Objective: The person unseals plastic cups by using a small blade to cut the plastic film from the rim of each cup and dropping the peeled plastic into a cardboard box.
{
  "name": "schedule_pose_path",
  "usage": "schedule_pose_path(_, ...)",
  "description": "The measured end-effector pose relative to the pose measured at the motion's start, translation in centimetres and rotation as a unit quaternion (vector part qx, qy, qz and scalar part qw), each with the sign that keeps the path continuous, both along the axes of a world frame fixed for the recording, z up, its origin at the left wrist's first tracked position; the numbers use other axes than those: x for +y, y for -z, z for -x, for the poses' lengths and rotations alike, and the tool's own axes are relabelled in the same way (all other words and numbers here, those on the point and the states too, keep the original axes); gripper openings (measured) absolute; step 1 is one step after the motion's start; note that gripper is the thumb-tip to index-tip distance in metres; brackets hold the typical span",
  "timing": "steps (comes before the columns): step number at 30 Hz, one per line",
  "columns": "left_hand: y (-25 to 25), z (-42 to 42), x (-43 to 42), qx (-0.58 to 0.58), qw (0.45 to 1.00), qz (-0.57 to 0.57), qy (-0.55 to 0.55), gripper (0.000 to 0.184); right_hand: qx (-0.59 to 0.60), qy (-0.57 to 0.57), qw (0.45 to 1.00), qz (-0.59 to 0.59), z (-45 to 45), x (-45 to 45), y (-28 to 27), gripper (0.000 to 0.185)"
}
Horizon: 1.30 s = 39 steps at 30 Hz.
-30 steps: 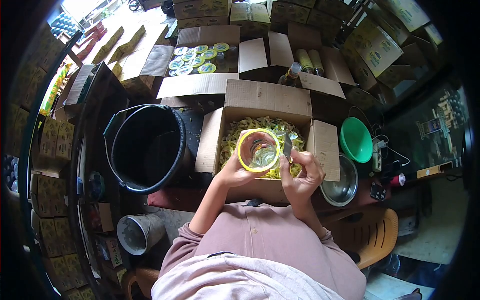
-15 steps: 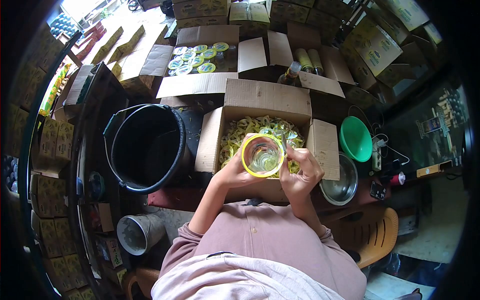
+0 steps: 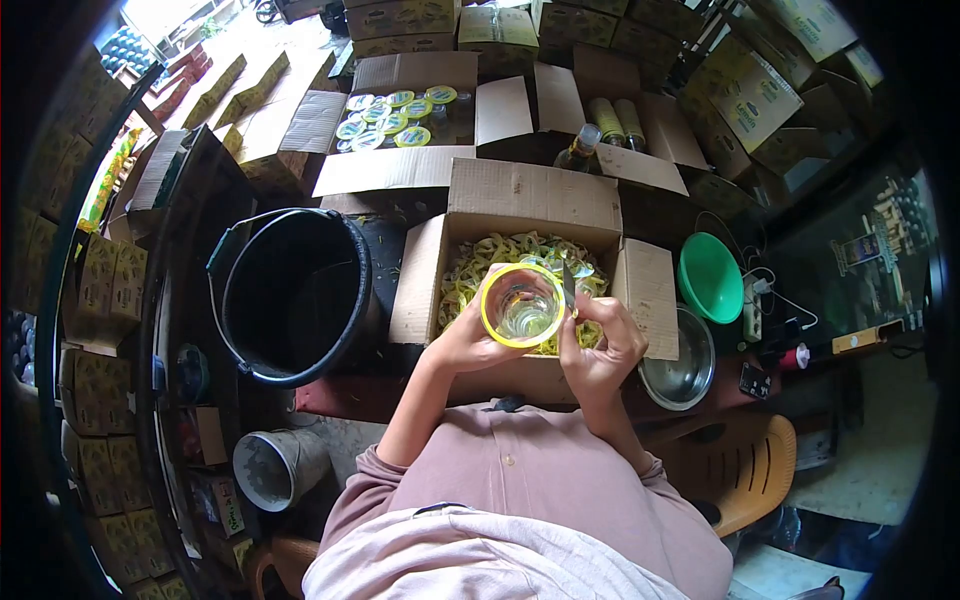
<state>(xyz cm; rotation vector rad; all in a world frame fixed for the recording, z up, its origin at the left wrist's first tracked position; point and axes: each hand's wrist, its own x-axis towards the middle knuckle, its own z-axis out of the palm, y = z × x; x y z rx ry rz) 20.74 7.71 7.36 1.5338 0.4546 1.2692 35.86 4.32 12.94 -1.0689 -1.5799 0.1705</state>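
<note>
Head view: left hand (image 3: 458, 345), fingers gripping cup (image 3: 527, 315); right hand (image 3: 603, 352), fingers gripping knife (image 3: 569, 285). Best: cup steady, blade shallow at yellow rim (image 3: 487, 323).

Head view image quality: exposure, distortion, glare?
Head view: daylight blown out at top left; strong fisheye bend, black corners; dark bucket interior nearly lost in shadow; glints on the clear cup; lettering on far cartons soft.

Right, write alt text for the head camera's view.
The left hand holds a clear, yellow-rimmed cup, and the right hand a small blade beside it, above an open cardboard box of yellowish strips. A dark bucket stands left; a green bowl and metal bowl, right.
</note>
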Motion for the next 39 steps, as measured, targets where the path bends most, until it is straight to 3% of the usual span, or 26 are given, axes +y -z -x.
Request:
schedule_pose_path(9, -0.2, 0.5, -0.4, 0.046, 0.999, 0.006, 0.018, 0.068, -0.08, 0.009, 0.996, -0.03, 0.0, 0.8, 0.1, 0.029)
schedule_pose_path(12, -0.7, 0.7, -0.3, 0.023, 0.999, -0.007, 0.022, 0.068, -0.053, 0.036, 0.998, 0.01, -0.2, 1.1, -0.8, 0.028)
schedule_pose_path(16, -0.9, 1.0, -0.9, 0.082, 0.989, -0.059, -0.105, 0.068, 0.202, -0.012, 0.97, 0.137, -2.0, 3.6, 2.4, 0.034)
schedule_pose_path(18, -1.8, 0.9, -1.4, 0.164, 0.963, -0.087, -0.194, 0.07, 0.127, -0.084, 0.953, 0.262, -3.8, 4.7, 4.3, 0.063)
schedule_pose_path(20, -0.1, 0.8, -0.7, 0.154, 0.959, -0.118, -0.207, 0.079, -0.172, 0.003, 0.903, 0.394, -4.8, 4.4, 5.4, 0.081)
schedule_pose_path(21, 0.0, 0.9, -0.6, 0.168, 0.946, -0.153, -0.231, 0.081, -0.229, 0.009, 0.885, 0.404, -5.2, 4.2, 6.7, 0.089)
schedule_pose_path(23, 0.2, 1.2, -0.1, 0.189, 0.926, -0.212, -0.249, 0.081, -0.223, -0.02, 0.884, 0.41, -5.8, 4.0, 7.9, 0.088)
schedule_pose_path(26, 0.4, 1.1, -0.1, 0.176, 0.926, -0.209, -0.26, 0.079, -0.218, -0.017, 0.884, 0.414, -6.0, 3.7, 8.1, 0.085)
schedule_pose_path(29, 0.0, 1.1, -0.2, 0.183, 0.929, -0.191, -0.259, 0.077, -0.235, 0.001, 0.877, 0.42, -7.5, 4.1, 9.1, 0.086)
schedule_pose_path(32, -0.9, 1.2, -0.7, 0.207, 0.927, -0.16, -0.268, 0.075, -0.16, -0.046, 0.929, 0.331, -7.3, 3.9, 7.5, 0.089)
schedule_pose_path(37, -0.9, 1.3, -0.7, 0.198, 0.934, -0.122, -0.273, 0.078, -0.14, -0.045, 0.924, 0.354, -8.5, 3.4, 6.7, 0.091)
schedule_pose_path(39, -1.6, 1.5, -1.5, 0.251, 0.923, -0.075, -0.283, 0.08, -0.128, -0.032, 0.906, 0.403, -9.7, 3.1, 7.3, 0.09)
